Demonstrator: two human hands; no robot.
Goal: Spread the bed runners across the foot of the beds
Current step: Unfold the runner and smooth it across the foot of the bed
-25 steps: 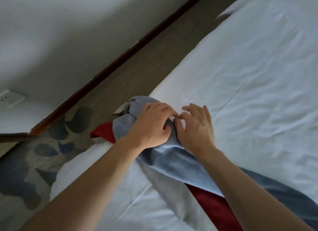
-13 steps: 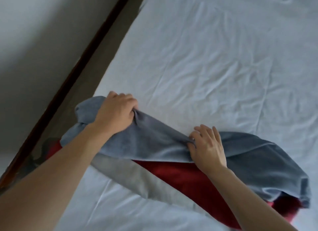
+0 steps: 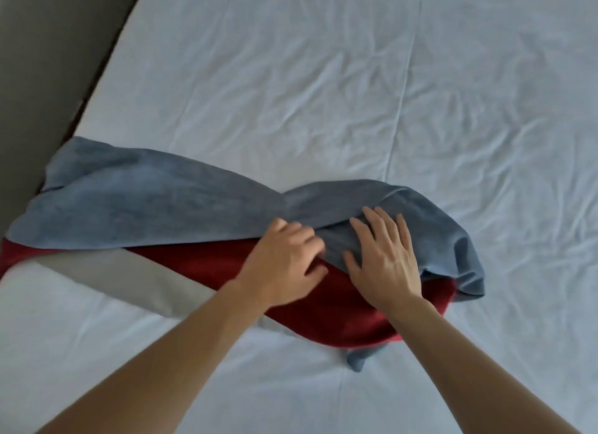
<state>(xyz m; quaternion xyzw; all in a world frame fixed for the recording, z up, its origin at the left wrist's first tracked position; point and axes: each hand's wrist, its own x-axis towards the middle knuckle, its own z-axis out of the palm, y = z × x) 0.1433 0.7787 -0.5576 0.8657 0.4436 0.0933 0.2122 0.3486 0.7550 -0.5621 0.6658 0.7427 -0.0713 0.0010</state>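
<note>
A bed runner (image 3: 155, 203), blue on one face with red and grey bands, lies twisted across the white bed (image 3: 323, 77). Its left end hangs over the bed's left edge and its right end is bunched in a heap. My left hand (image 3: 281, 268) sits at the twist in the middle, fingers curled on the blue edge where it meets the red; it is blurred. Just to its right, my right hand (image 3: 385, 258) lies flat with spread fingers on the bunched blue cloth.
The wrinkled white sheet covers the bed beyond and in front of the runner. A strip of dark floor (image 3: 48, 61) runs along the bed's left side.
My left hand let go of the runner's left end and moved right to the middle twist. My right hand shifted right and flattened on the bunched cloth. The left half now lies spread.
</note>
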